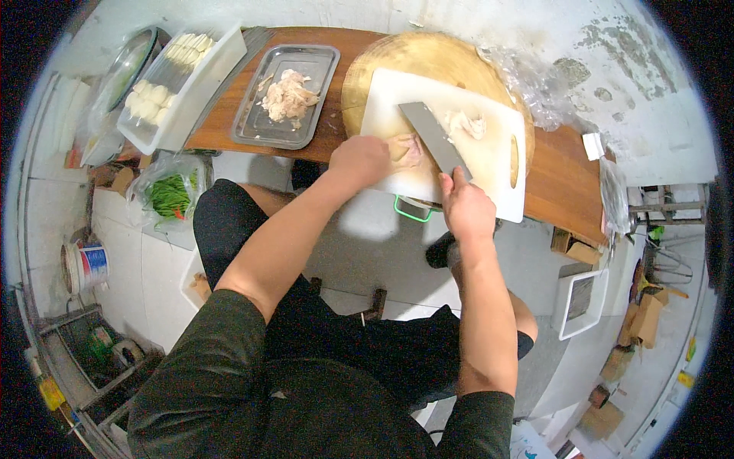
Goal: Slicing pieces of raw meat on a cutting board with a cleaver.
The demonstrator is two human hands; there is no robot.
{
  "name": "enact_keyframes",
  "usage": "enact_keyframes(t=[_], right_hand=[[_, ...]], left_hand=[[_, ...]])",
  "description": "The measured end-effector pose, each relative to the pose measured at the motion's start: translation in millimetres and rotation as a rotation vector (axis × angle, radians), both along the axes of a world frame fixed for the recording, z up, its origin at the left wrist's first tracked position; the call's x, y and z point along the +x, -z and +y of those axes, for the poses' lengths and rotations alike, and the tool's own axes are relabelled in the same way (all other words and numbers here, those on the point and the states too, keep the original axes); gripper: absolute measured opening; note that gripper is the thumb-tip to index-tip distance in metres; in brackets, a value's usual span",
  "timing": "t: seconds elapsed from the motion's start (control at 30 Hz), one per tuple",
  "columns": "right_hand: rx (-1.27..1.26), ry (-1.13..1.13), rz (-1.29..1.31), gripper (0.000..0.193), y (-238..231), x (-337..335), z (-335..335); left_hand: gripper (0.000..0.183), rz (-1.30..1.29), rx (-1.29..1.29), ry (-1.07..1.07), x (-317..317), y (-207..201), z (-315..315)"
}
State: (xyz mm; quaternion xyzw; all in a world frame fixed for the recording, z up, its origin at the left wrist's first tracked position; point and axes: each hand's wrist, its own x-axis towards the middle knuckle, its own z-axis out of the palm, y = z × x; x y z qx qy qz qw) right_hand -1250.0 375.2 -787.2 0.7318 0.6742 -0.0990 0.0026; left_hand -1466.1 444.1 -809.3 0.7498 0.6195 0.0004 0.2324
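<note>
A cleaver [433, 138] lies slantwise over the white cutting board [391, 90]; its handle is in my right hand [468, 205], and its broad blade points away and to the left. My left hand [361, 162] is closed at the board's left edge, its fingers on a piece of pale pinkish meat [408, 150] left of the blade. Right of the blade sits a small heap of whitish cut meat [466, 124]. Beyond my left hand, a clear plastic tray [243, 115] holds a pile of shredded meat [289, 96].
The board rests on a round wooden block [367, 69] on a brown wooden table [562, 172]. At the left is a long container [170, 126] of pale rounded pieces. Crumpled plastic [535, 92] lies by the wall. Below are a bag of green vegetables [170, 195] and a white bin [567, 306].
</note>
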Motion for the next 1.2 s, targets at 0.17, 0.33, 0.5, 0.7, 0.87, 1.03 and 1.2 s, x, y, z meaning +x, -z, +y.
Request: enact_keyframes(t=[0.17,0.33,0.5,0.7,0.87,1.03,1.2], right_hand=[[0.072,-0.058,-0.099,0.046,0,38,-16],[0.146,-0.163,-0.191,0.045,-4,63,-31],[0.149,-0.191,-0.139,0.048,-6,78,-42],[0.105,-0.14,-0.018,0.046,-12,78,-42],[0.03,-0.131,0.038,0.046,-26,76,-40],[-0.027,-0.108,0.079,0.051,-30,81,-39],[-0.053,-0.117,0.086,0.046,-37,84,-37]], left_hand=[[0.046,-0.159,-0.016,-0.195,-13,-24,6],[0.045,-0.34,0.047,-0.2,-27,-32,33],[0.025,-1.208,-0.605,-0.607,-13,-54,53],[0.01,-1.66,-0.82,-0.49,-13,-39,50],[0.023,-1.748,-0.846,-0.342,-16,-32,64],[0.021,-1.611,-0.805,-0.355,-8,-36,68],[0.037,-1.006,-0.575,-0.418,16,-38,88]])
